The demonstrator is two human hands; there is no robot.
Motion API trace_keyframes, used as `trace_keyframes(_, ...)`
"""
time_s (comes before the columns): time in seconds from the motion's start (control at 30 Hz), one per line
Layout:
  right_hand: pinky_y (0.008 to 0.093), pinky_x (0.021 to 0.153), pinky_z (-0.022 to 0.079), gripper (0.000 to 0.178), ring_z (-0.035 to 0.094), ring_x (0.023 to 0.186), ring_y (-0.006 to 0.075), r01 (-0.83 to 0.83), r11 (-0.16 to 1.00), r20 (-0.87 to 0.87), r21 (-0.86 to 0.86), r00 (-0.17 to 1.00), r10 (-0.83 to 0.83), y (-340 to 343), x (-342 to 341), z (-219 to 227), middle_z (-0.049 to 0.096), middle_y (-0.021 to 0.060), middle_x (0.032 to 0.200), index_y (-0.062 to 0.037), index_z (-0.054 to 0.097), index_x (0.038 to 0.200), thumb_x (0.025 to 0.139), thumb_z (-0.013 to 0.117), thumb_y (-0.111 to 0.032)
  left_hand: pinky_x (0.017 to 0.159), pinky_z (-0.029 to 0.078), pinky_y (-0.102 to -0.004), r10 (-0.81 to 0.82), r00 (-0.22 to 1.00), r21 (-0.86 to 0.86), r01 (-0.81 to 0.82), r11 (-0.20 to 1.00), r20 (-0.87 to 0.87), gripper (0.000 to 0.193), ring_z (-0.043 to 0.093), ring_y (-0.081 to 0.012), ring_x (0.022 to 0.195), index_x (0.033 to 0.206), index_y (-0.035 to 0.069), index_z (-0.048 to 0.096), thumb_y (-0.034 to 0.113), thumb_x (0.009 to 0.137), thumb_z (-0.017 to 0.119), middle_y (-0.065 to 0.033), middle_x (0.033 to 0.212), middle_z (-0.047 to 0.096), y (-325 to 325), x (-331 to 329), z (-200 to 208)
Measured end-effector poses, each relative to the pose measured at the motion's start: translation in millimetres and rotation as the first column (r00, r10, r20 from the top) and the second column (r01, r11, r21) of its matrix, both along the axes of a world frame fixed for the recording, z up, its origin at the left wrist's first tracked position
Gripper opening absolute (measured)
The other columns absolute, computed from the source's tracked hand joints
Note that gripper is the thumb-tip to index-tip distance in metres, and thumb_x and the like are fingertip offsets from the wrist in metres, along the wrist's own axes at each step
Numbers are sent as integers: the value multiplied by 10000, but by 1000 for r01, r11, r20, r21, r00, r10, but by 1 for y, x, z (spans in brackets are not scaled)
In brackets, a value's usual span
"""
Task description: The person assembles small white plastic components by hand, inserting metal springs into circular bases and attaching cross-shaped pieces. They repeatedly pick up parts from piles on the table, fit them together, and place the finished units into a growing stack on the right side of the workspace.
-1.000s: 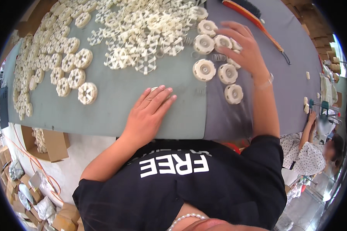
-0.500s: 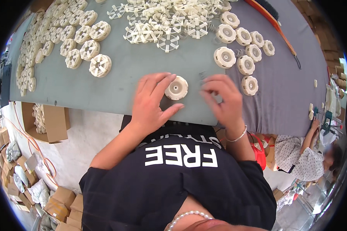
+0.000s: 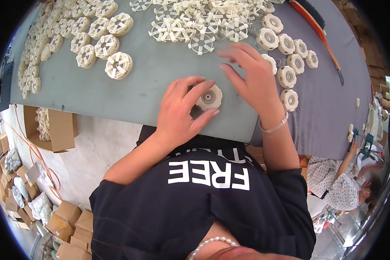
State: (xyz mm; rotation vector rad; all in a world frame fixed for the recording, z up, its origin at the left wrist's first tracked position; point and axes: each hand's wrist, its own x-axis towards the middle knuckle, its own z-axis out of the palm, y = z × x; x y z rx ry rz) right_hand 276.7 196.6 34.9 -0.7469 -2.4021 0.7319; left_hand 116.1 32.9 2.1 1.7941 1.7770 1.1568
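Observation:
A cream plastic round cap (image 3: pixel 215 99) with a notched rim lies hollow side up on the table in front of me. My left hand (image 3: pixel 180 106) curves around it from the left, index fingertip at its far edge and thumb at its near edge. Over the table, further off and to the right, my right hand (image 3: pixel 251 71) is open, thumb and fingers spread, nothing visible between them. Just beyond its blurred fingertips lies a heap of pale spoked rings (image 3: pixel 201 43). Whether a spring sits inside the cap is too small to tell.
Several similar caps (image 3: pixel 287 77) stand to the right, with a loose metal spring (image 3: pixel 281 62) among them. A brush with an orange handle (image 3: pixel 325 39) lies beyond. Rows of spoked assemblies (image 3: pixel 118 66) fill the far left. Below the table is an open carton (image 3: pixel 65 130). Another person (image 3: pixel 342 190) works at the right.
My right hand has moved away from beside the cap, where a spring showed at its fingertips, toward the spoked rings. The left hand stays around the cap. The whole view has shifted slightly.

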Motion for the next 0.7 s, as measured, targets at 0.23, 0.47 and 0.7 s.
trace_keyframes(0.23, 398, 835, 583, 247, 718, 983, 301, -99, 987, 217, 124, 974, 71, 8, -18, -25, 728, 70, 1185, -86, 746, 1136, 905, 782, -168, 1018, 485, -449, -51, 999, -28, 51, 998, 16, 597, 608, -350, 1183, 1348, 71, 675, 191, 796, 865, -114, 1313, 669, -6, -9, 3)
trace_keyframes(0.47, 371, 715, 554, 192, 674, 730, 225, 165, 854, 126, -493, 985, -118, -10, 10, 5, 726, 99, 998, -37, 723, 1131, 993, 721, -171, 1075, 474, -478, -137, 986, -70, 144, 987, 100, 734, 601, -373, 1228, 1433, 71, 618, 191, 764, 896, -136, 1356, 661, -14, -13, 1)
trace_keyframes(0.7, 370, 733, 554, 336, 655, 751, 229, 159, 967, 224, -199, 968, -112, 8, 11, 15, 705, 106, 1096, -64, 715, 1227, 932, 789, -207, 930, 537, -411, -53, 994, -115, 64, 991, 90, 753, 668, -282, 1083, 1452, 82, 608, 162, 762, 898, -118, 1413, 627, -19, -12, 16)
